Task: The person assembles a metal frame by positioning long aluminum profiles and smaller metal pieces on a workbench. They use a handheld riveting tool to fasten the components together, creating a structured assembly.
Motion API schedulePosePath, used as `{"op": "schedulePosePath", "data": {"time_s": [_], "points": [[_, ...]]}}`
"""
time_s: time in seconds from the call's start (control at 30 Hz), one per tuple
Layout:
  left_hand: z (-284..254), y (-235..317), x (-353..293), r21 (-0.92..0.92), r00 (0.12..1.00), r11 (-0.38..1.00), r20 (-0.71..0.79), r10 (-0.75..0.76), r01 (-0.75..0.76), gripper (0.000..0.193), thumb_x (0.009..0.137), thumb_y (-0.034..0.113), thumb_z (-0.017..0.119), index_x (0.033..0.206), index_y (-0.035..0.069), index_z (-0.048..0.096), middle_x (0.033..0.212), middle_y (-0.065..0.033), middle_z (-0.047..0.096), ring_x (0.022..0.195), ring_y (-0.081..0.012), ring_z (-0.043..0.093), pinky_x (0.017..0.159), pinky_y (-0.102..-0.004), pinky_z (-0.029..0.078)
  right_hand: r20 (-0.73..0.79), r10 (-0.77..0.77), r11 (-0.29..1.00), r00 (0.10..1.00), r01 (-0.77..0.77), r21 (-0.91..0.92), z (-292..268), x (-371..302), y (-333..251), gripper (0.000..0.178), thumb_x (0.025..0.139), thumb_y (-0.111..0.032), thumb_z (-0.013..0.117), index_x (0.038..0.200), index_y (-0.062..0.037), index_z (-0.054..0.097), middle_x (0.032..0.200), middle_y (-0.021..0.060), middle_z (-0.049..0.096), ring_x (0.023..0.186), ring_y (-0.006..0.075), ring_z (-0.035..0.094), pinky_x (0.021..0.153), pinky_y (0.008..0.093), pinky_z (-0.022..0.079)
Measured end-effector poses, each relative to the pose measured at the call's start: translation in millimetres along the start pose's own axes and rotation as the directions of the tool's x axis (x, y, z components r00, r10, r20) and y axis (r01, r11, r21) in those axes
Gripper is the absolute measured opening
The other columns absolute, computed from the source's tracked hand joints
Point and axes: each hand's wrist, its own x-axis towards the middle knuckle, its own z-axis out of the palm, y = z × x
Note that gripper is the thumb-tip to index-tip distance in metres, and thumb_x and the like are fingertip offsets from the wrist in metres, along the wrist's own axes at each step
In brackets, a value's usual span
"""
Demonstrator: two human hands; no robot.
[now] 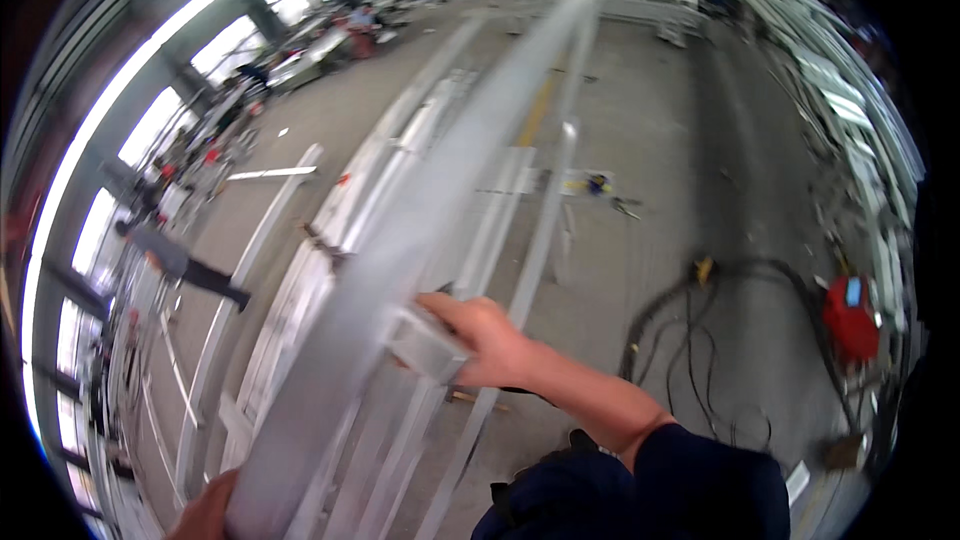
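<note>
A long silver metal beam [385,260] runs diagonally from the lower left to the far middle, blurred by motion. A short boxy metal stub [428,342] sticks out beside it; whether the two are joined I cannot tell. My right hand [490,340] is closed around this stub, fingers over its far side. At the lower left edge my left hand [205,510] is against the beam's near end, partly cut off and blurred. It appears to grip the beam, its fingers mostly hidden behind it.
Parallel metal bars [545,240] lie below the beam. To the right are a red machine [852,325] and dark cables [690,330] on the floor. A person [185,260] stands at the left. Metal frames [605,0] stand at the far end; long pieces [850,110] line the right side.
</note>
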Motion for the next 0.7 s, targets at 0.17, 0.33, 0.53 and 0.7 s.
{"op": "schedulePosePath", "data": {"time_s": [0.17,0.33,0.53,0.7], "points": [[32.1,-28.6,-32.5,0.300,0.883,0.926,-0.464,-0.067,0.228,0.079,0.066,0.015,0.081,0.135,-0.004,0.046,0.115,-0.0231,0.063,0.097,-0.0377,0.064,0.085,-0.0413,0.052,-0.034,0.056,0.991,0.998,-0.051,0.122,8.3,33.4,-9.3,0.050,0.073,-0.014,0.070,0.120,-0.0031,0.058,0.084,0.0181,0.068,0.078,0.0349,0.067,0.069,0.0415,0.052],[48.5,-50.3,-45.9,0.531,0.805,0.766,-0.593,0.030,0.362,0.075,0.064,0.011,0.076,0.132,-0.005,0.049,0.115,-0.0300,0.061,0.099,-0.0462,0.061,0.085,-0.0433,0.051,-0.062,0.010,0.992,0.998,-0.002,0.129,16.8,39.0,-9.0,0.049,0.073,-0.013,0.070,0.119,-0.0030,0.059,0.078,0.0170,0.068,0.072,0.0339,0.067,0.066,0.0395,0.052],[43.0,-73.5,-76.0,0.522,0.784,0.746,-0.620,0.000,0.413,0.072,0.060,0.008,0.074,0.128,-0.004,0.053,0.110,-0.0287,0.063,0.096,-0.0463,0.062,0.083,-0.0468,0.051,0.037,0.000,0.994,0.999,-0.004,0.112,31.4,35.2,-15.3,0.057,0.075,-0.021,0.078,0.124,-0.0027,0.057,0.084,0.0147,0.068,0.071,0.0263,0.069,0.065,0.0328,0.052],[43.6,-92.1,-90.3,0.477,0.783,0.783,-0.622,-0.019,0.398,0.072,0.060,0.007,0.075,0.127,-0.004,0.053,0.109,-0.0287,0.063,0.096,-0.0476,0.061,0.084,-0.0478,0.050,-0.011,-0.022,0.996,1.000,0.023,0.091,42.5,28.6,-21.5,0.053,0.075,-0.020,0.076,0.122,-0.0026,0.058,0.081,0.0160,0.066,0.069,0.0291,0.068,0.064,0.0348,0.052]]}}
